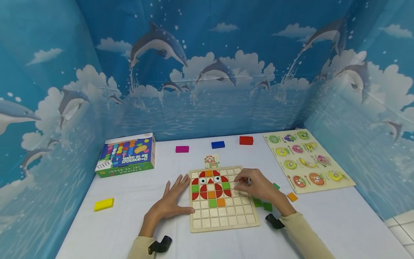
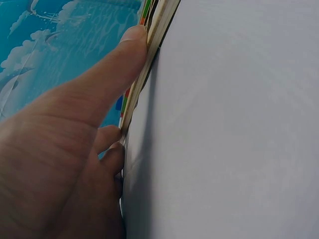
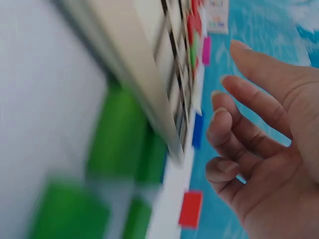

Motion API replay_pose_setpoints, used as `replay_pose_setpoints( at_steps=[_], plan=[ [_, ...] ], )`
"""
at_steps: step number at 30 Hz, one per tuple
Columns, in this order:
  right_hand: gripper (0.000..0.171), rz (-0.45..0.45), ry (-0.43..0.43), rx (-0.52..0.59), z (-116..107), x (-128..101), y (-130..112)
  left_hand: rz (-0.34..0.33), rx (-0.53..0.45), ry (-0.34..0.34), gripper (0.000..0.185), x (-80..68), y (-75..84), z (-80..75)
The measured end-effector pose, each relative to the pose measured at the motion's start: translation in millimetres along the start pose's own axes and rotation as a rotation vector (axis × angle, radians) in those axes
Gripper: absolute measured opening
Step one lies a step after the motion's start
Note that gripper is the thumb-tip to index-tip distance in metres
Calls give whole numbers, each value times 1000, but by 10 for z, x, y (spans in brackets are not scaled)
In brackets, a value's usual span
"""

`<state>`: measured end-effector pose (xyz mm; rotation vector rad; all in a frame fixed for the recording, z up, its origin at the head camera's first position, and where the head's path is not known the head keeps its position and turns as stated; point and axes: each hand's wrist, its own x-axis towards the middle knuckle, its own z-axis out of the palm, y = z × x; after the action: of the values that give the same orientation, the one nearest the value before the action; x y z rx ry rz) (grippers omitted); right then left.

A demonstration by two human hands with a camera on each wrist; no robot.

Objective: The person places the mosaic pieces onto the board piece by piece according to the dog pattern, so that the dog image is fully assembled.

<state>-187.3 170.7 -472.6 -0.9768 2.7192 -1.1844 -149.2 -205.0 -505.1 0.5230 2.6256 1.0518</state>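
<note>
The wooden grid board (image 1: pixel 223 219) lies on the bench (image 1: pixel 123 230), its upper cells holding red, green and orange tiles. The left hand (image 1: pixel 171 201) rests flat, fingers straight, against the board's left edge. The right hand (image 1: pixel 257 187) hovers over the board's right cells, its grip loosely curled, holding nothing visible. Green tiles (image 1: pixel 262 204) lie beside the board.

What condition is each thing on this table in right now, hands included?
Puzzle board: flat on the table, partly filled with coloured tiles, lower rows bare.
Left hand: fingers straight, pressed against the board's left edge.
Right hand: above the board's right side, fingers loosely curled, holding nothing visible.
Game box: closed, lying flat.
Peg puzzle: all pieces seated.
Loose green tiles: lying off the board.
</note>
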Motion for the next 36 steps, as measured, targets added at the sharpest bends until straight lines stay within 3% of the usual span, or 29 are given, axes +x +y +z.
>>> replay_pose_setpoints(
  at_steps=[8, 14, 20, 31, 36],
  plan=[
    [19, 154, 85, -66, -389, -292, 233, 1, -4, -3, 119, 7, -3, -13],
    [28, 240, 72, -75, -570, -500, 385, -6, 10, 8, 120, 23, -32, 5],
    [33, 332, 17, -101, -591, -589, 513, 7, -11, 15, 120, 16, -29, 5],
    [21, 372, 20, -93, -600, -635, 507, -55, 15, -27, 118, 18, 38, -8],
    [20, 399, 24, -88, -562, -621, 517, -34, 12, -9, 118, 11, 15, -2]
  ],
)
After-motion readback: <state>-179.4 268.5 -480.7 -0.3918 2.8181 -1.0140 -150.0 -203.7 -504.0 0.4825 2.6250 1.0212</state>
